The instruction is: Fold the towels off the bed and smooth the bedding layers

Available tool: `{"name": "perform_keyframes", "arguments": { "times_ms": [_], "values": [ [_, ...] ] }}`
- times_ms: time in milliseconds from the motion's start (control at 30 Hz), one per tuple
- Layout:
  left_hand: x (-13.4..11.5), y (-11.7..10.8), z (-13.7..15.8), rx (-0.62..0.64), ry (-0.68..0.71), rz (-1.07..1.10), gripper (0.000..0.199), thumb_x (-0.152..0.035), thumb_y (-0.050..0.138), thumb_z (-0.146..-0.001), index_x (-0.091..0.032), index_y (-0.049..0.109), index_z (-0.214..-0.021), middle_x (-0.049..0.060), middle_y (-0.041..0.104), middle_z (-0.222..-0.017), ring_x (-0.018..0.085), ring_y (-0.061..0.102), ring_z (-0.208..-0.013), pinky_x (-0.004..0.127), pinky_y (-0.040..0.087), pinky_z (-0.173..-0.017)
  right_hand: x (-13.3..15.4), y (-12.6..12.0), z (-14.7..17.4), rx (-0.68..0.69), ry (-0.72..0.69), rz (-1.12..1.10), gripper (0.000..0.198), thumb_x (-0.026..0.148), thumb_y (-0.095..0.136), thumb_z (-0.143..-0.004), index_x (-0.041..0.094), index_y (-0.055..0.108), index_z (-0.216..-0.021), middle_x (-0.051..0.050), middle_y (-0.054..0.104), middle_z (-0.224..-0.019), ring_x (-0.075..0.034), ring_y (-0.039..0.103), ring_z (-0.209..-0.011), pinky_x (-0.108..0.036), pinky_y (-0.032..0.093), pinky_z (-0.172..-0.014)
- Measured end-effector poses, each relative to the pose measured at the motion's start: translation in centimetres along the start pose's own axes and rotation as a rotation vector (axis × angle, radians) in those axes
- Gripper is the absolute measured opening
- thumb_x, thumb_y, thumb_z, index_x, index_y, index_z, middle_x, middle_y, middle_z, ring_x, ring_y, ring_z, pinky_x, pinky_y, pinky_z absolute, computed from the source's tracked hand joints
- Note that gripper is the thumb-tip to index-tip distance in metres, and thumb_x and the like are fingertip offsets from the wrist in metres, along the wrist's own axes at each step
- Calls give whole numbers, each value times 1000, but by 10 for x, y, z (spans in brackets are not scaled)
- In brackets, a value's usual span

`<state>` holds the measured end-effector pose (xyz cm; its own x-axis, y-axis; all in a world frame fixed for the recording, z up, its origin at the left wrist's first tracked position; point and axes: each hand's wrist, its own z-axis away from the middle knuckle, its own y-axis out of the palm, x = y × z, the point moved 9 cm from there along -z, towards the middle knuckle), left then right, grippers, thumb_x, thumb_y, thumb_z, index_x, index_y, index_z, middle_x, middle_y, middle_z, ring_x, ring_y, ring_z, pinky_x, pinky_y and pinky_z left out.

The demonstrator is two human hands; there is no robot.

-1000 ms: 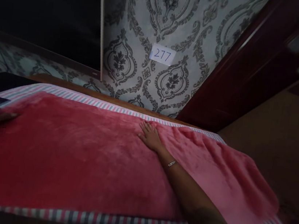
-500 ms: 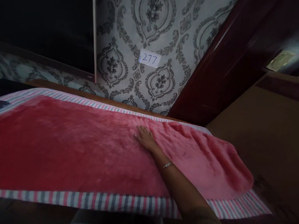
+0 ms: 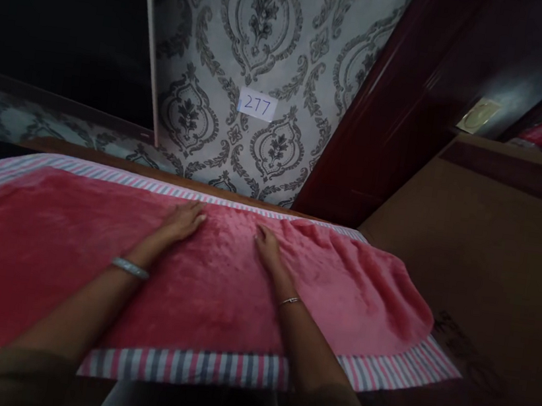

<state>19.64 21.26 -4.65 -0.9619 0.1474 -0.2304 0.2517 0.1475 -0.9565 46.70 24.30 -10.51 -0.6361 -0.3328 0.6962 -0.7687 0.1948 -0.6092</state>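
A red-pink plush blanket [image 3: 198, 300] lies spread over a striped cloth [image 3: 209, 367], whose pink, grey and white border shows along the front and back. On the blanket's far middle part rests my left hand [image 3: 183, 221], palm down with its fingers stretched out. A silvery bangle circles that wrist. My right hand [image 3: 268, 245] touches the blanket a little further right, turned partly on its side, fingers loosely extended and holding nothing I can see. Between the two hands is a strip of slightly ruffled plush. The blanket's right end is wrinkled into soft folds.
Behind stands a patterned wall with a paper label [image 3: 257, 104] reading 277. A dark screen [image 3: 65, 23] is at the upper left. On the right are a dark red glossy panel [image 3: 363, 108] and a large cardboard box [image 3: 503, 260].
My left hand has come into view and onto the blanket. My right hand has turned from lying flat with spread fingers to more on its side. The view has shifted slightly right.
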Motion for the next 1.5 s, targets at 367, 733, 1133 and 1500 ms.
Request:
{"name": "perform_keyframes", "arguments": {
  "times_ms": [367, 733, 1133, 1500],
  "values": [
    [21, 47, -3, 105, -78, -52, 61, -39, 28, -100, -19, 39, -156, 11, 28, -166, 29, 23, -155, 60, 16, -125, -5, 6, 0, 37, 70, 68, 45, 10, 53, -82, 18, 69, -123, -11, 69, -128, -23, 60, -124, -41, 42, -112],
    [25, 51, -9, 105, -83, -35, 62, -41, 29, -99, -19, 40, -156, 11, 28, -166, 29, 22, -155, 59, 15, -125, 27, 33, 6, 131, 45, 34, 25, 14, 70, -82, 18, 75, -106, -8, 67, -107, -18, 65, -91, -30, 52, -85],
    [26, 49, -9, 105, -93, -8, 61, -45, 30, -99, -24, 41, -155, 8, 30, -166, 28, 23, -155, 56, 15, -126, 2, 19, 0, -26, 168, -198, 14, 20, 54, -79, 21, 61, -67, 0, 65, -70, -17, 60, -72, -26, 48, -71],
    [26, 49, -10, 110, -92, -6, 61, -42, 30, -99, -22, 41, -155, 9, 28, -167, 27, 21, -156, 56, 15, -126, -12, 24, -4, -91, 234, -349, 16, 26, 50, -83, 21, 53, -68, 2, 59, -63, -15, 58, -64, -25, 49, -66]
  ]
}}
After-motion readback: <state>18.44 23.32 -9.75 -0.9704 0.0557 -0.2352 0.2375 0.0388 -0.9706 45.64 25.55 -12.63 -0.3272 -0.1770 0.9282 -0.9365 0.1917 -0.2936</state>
